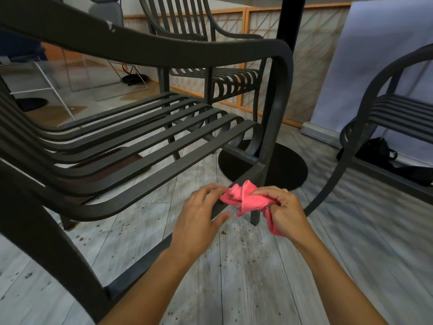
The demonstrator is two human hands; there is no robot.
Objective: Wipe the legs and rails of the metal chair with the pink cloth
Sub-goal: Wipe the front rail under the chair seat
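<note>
pink cloth [248,198] bunched at the low side rail [243,178] of the metal chair [145,146], about 5 o'clock of the seat. right hand [284,208] clamped on the cloth, fingers curled round it; left hand [201,207] pinches its other end with fingertips, thumb under the rail. hands close together, joined by the cloth. judgement: wiping under way on this rail near the front leg [269,127]; remaining legs and rails show no sign either way, likely still to do.
</note>
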